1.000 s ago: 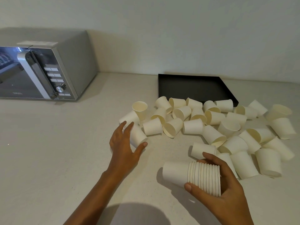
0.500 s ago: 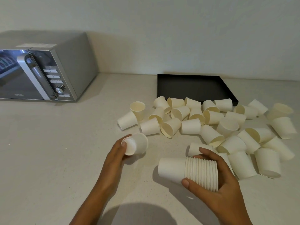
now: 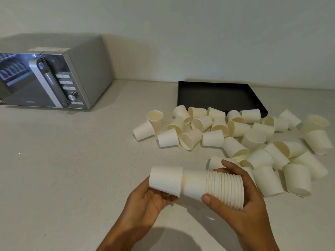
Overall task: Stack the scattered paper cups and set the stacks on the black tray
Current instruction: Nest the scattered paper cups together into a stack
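My right hand (image 3: 243, 201) grips a sideways stack of white paper cups (image 3: 217, 187) around its rims, closed end pointing left. My left hand (image 3: 146, 201) holds a single white cup (image 3: 165, 180) from below, its mouth slid partway over the stack's closed end. Both are low in the view, just above the counter. Several loose white cups (image 3: 235, 133) lie scattered on the counter behind and to the right of my hands. The black tray (image 3: 217, 95) sits beyond them near the wall, with no cups inside it.
A silver microwave (image 3: 54, 77) stands at the back left against the wall. The pale counter (image 3: 72, 169) stretches bare to the left of my hands. Cups crowd the right side up to the tray's front edge.
My left hand picked a cup from the left end of the pile, carried it right and pushed it onto the end of the stack in my right hand.
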Demonstrator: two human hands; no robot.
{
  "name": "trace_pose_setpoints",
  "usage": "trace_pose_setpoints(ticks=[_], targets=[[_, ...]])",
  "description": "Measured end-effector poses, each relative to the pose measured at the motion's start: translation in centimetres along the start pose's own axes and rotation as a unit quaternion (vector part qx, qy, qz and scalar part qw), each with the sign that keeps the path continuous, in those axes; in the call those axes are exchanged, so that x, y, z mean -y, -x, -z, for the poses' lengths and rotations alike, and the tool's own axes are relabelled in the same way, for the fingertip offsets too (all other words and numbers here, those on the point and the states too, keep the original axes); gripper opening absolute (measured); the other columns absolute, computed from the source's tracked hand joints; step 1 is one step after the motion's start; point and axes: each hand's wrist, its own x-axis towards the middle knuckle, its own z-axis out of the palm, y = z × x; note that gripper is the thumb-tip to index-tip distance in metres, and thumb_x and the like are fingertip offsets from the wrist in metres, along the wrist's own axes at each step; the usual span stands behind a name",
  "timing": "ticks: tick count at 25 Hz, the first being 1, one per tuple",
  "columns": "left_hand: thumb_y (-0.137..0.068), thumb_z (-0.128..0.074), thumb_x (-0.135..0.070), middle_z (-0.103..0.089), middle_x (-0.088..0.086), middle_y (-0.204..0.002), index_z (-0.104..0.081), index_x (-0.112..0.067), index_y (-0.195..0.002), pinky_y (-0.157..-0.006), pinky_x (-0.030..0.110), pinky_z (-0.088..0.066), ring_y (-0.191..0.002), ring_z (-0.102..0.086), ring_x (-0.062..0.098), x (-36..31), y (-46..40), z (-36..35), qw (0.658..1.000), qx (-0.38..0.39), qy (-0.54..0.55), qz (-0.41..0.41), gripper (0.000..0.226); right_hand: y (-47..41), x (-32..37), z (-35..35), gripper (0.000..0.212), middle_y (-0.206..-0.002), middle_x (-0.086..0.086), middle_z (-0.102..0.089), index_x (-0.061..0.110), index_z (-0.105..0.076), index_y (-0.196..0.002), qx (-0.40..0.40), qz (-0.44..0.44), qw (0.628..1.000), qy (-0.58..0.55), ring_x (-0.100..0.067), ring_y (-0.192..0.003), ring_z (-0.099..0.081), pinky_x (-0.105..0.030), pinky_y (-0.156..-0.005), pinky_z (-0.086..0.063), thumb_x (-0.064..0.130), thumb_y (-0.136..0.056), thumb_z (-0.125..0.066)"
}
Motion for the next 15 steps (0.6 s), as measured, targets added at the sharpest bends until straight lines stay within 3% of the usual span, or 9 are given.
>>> trace_pose_setpoints(ticks=[3, 7, 9, 12, 13, 15], targets=[[-0.082, -0.083, -0.037, -0.059, 0.030, -0.141, -0.067, -0.004, -0.133, -0.109, 0.062, -0.045, -0.132, -0.055, 0.047, 0.8, 0.3, -1.0, 0.999, -0.011, -0.043, 0.015, 0.063, 0.5, 0.0, -0.1, 0.099, -0.121, 0.008, -0.071, 0.038, -0.060, -0.142, 0.014, -0.007, 1.000, -0.008, -0.012, -0.107, -0.071, -0.027, -0.079, -0.065, 0.044, -0.052, -0.100], [-0.093, -0.060, -0.032, -0.063, 0.031, -0.134, -0.070, -0.002, -0.129, -0.107, 0.060, -0.048, -0.125, -0.059, 0.048, 2.0, 0.8, -1.7, 0.994, -0.024, -0.107, 0.002, 0.047, 0.8, 0.0, -0.5, 0.097, -0.125, 0.009, -0.072, 0.040, -0.061, -0.139, 0.025, -0.022, 0.999, -0.010, -0.011, -0.110, -0.071, -0.031, -0.081, -0.066, 0.045, -0.051, -0.101], [-0.085, -0.060, -0.029, -0.068, 0.032, -0.122, -0.072, 0.001, -0.122, -0.082, 0.048, -0.056, -0.103, -0.065, 0.043, 2.3, 0.9, -2.6, 0.989, -0.031, -0.145, 0.005, 0.049, 0.9, 0.0, -0.7, 0.097, -0.126, 0.008, -0.072, 0.040, -0.062, -0.138, 0.029, -0.027, 0.999, -0.016, -0.011, -0.111, -0.071, -0.029, -0.081, -0.065, 0.044, -0.050, -0.102], [-0.065, -0.070, -0.016, -0.067, 0.024, -0.086, -0.069, 0.005, -0.101, -0.057, 0.035, -0.048, -0.071, -0.057, 0.031, 2.4, 0.9, -3.8, 0.976, -0.077, -0.205, 0.010, 0.042, 0.9, 0.0, -0.9, 0.103, -0.124, 0.008, -0.072, 0.040, -0.060, -0.140, 0.020, -0.031, 0.999, -0.013, -0.013, -0.108, -0.072, -0.036, -0.081, -0.067, 0.044, -0.047, -0.103], [-0.069, -0.062, -0.019, -0.065, 0.019, -0.082, -0.067, 0.004, -0.100, -0.058, 0.033, -0.047, -0.069, -0.056, 0.027, 2.3, 0.9, -3.8, 0.971, -0.083, -0.225, 0.011, 0.038, 0.9, -0.1, -0.9, 0.104, -0.123, 0.008, -0.071, 0.040, -0.060, -0.141, 0.015, -0.031, 0.999, -0.010, -0.013, -0.108, -0.072, -0.039, -0.081, -0.067, 0.045, -0.047, -0.103], [-0.085, -0.059, -0.032, -0.070, 0.004, -0.093, -0.069, -0.012, -0.108, -0.074, 0.028, -0.053, -0.084, -0.063, 0.021, 1.4, 1.3, -3.4, 0.947, -0.028, -0.321, 0.005, 0.032, 0.8, -0.2, -0.9, 0.104, -0.122, 0.009, -0.071, 0.041, -0.059, -0.142, 0.003, -0.028, 1.000, -0.006, -0.013, -0.106, -0.072, -0.040, -0.082, -0.067, 0.045, -0.048, -0.104]])
